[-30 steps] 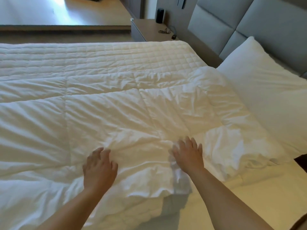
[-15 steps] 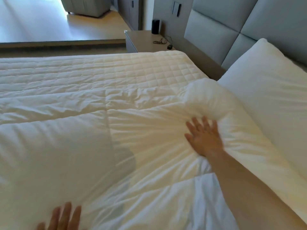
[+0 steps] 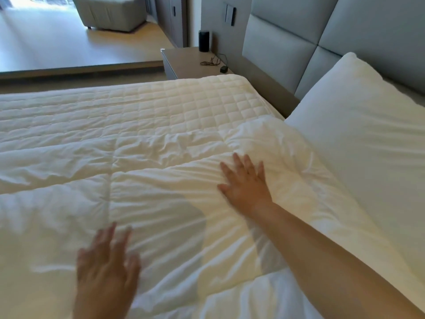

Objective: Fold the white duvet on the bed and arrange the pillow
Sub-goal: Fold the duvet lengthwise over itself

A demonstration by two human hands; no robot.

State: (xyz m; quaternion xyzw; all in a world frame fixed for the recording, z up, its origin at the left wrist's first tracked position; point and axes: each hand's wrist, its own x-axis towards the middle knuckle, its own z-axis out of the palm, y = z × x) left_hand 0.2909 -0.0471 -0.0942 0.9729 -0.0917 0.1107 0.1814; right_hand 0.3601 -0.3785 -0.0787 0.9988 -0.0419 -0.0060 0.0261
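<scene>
The white duvet [image 3: 147, 203] lies spread over most of the bed, its far edge folded over so that the quilted mattress pad [image 3: 184, 104] shows beyond it toward 12 o'clock. The pillow [image 3: 358, 143] leans against the grey headboard [image 3: 299, 49] at about 2 o'clock, touching the duvet's right-hand edge.

Both hands are flat and empty. The right hand [image 3: 247, 183] presses palm-down on the duvet near its upper right corner, fingers spread, gripping nothing. The left hand [image 3: 105, 265], at about 7 o'clock, is open with fingers splayed; it is blurred, so it may be hovering just above the cloth rather than resting on it.

The step in hand looks like smoothing the folded layer. To do it well, sweep with flat palms from the middle outward — toward 9 and 3 o'clock — so trapped air and the creases radiating from the right hand are pushed to the edges rather than bunched. The rumpled ridge at about 12 o'clock from the right hand wants flattening too. Keep the folded edge straight and parallel to the headboard before the pillow is set.
</scene>
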